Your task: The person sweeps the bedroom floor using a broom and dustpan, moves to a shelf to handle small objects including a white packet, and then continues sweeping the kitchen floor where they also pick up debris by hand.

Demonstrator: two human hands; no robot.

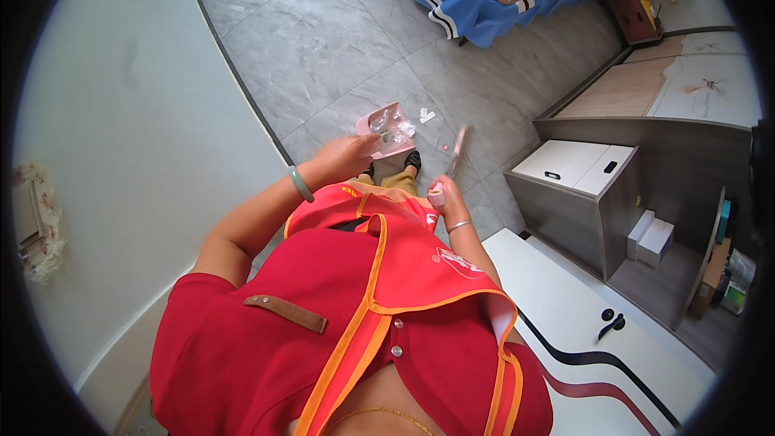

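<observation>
My left hand (351, 156), a green bangle on its wrist, is closed at the near side of a pink dustpan (363, 124), apparently around the handle, which the fingers mostly hide. Crumpled clear plastic wrappers (395, 125) lie in the pan. My right hand (450, 196) grips the pink handle end of a broom. Its pink head (460, 140) reaches down to the floor right of the dustpan. White scraps (426, 115) lie on the floor just beyond the pan's right side, and a small pinkish bit (445, 148) sits between pan and broom.
A pale wall (137, 113) runs along my left. At the far right stands a bed (500, 12) with a blue cover. A grey-and-white cabinet (573, 165) and shelves with boxes (650, 238) are on the right, with a white door (581, 307) nearer me. The floor (323, 48) is grey tile.
</observation>
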